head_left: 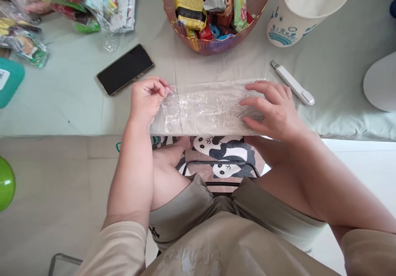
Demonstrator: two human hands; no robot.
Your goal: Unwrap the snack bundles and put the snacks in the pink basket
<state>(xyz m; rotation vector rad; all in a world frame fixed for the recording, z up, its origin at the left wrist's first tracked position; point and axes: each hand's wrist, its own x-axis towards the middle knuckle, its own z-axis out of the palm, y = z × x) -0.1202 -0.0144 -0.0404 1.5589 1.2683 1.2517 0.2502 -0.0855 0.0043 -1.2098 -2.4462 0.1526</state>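
Observation:
A clear plastic bag (204, 107) lies flat and crinkled along the front of the table, stretched between my hands. My left hand (148, 96) pinches its left end between thumb and fingers. Over the right end, my right hand (269, 104) rests with its fingers spread, the tips touching the plastic. A white utility knife (293, 83) lies just beyond my right hand. Past my left hand is a black smartphone (125, 69), screen up and dark.
A ribbed pinkish bowl (213, 47) of wrapped snacks stands at the back centre. Right of it is a white paper bin (283, 32) with a liner inside. Several packaged items (77, 8) are piled at the back left. A teal object (9, 82) sits at the left edge.

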